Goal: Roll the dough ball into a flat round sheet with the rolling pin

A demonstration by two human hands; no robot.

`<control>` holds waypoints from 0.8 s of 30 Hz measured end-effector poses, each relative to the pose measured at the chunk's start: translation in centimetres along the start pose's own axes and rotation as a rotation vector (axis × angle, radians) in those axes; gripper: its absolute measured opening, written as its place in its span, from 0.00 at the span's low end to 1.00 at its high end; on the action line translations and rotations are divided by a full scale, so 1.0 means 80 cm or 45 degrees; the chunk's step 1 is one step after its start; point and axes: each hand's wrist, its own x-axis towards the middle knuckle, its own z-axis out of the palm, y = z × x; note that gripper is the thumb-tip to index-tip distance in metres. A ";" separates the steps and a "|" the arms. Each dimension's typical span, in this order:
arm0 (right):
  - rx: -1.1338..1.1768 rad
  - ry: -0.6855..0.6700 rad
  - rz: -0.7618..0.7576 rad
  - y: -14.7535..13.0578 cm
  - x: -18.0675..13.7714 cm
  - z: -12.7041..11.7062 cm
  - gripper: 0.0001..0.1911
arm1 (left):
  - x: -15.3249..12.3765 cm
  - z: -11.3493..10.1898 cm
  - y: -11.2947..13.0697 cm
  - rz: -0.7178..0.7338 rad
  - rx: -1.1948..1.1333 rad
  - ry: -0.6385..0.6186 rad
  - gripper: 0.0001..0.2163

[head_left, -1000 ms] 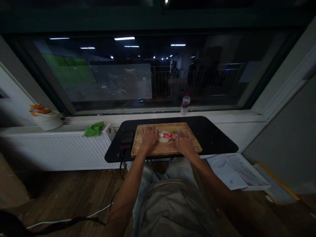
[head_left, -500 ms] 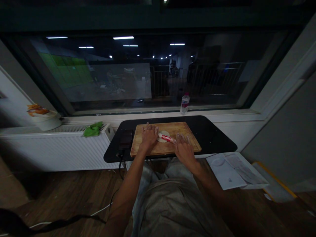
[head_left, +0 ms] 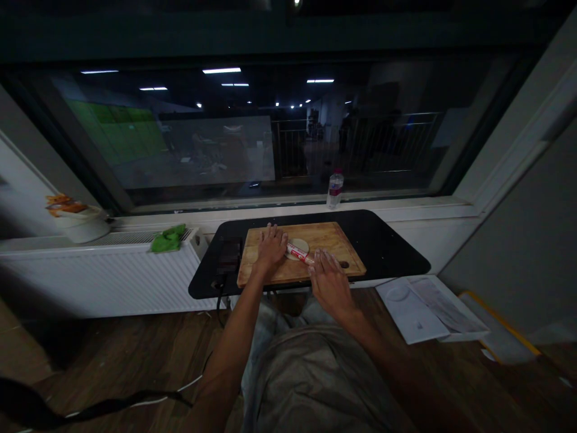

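A wooden board (head_left: 333,240) lies on a small black table (head_left: 387,246). On the board is a pale flat round of dough (head_left: 301,246), and across it lies a red and white cylinder (head_left: 297,253), tilted down to the right. My left hand (head_left: 270,248) rests flat on the cylinder's left end, fingers stretched out. My right hand (head_left: 328,278) lies flat over its right end near the board's front edge, fingers also out.
A plastic water bottle (head_left: 334,189) stands on the window sill behind the table. A green cloth (head_left: 168,238) lies on the white radiator at left, beside a white bowl (head_left: 82,224). Papers (head_left: 428,307) sit low at right. A dark device (head_left: 228,257) lies on the table's left part.
My right hand has drawn back toward me along the board, and the red and white cylinder has turned from level to slanted. My left hand has barely moved.
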 end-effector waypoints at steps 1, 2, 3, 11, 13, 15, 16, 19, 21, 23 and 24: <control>-0.002 -0.003 0.006 0.000 0.001 0.000 0.32 | 0.001 0.000 0.000 0.006 0.008 -0.010 0.26; -0.005 -0.005 0.014 0.000 0.002 0.000 0.32 | 0.001 -0.001 0.000 0.006 0.012 -0.018 0.26; -0.009 -0.007 0.021 0.001 0.004 0.000 0.32 | 0.002 -0.001 0.000 0.006 0.013 -0.021 0.26; -0.042 -0.141 0.149 0.020 0.034 -0.004 0.34 | 0.008 0.004 -0.004 0.026 0.038 -0.014 0.25; -0.047 -0.186 0.191 0.026 0.044 -0.005 0.33 | 0.006 0.002 -0.005 0.028 0.042 -0.024 0.25; -0.054 -0.223 0.225 0.032 0.054 -0.005 0.33 | 0.004 0.000 -0.005 0.036 0.039 -0.035 0.26; -0.060 -0.239 0.233 0.035 0.059 -0.005 0.33 | 0.003 -0.001 -0.005 0.043 0.037 -0.039 0.26; -0.081 -0.271 0.217 0.047 0.073 -0.004 0.32 | 0.001 -0.003 -0.003 0.056 0.030 -0.040 0.25; -0.089 -0.298 0.218 0.055 0.081 -0.002 0.32 | 0.003 -0.004 -0.001 0.039 0.004 -0.035 0.25; -0.085 -0.334 0.242 0.062 0.089 0.000 0.34 | 0.005 -0.005 0.001 0.005 -0.030 -0.029 0.26; -0.080 -0.352 0.256 0.065 0.093 0.000 0.34 | 0.006 -0.005 0.001 -0.004 -0.038 -0.026 0.26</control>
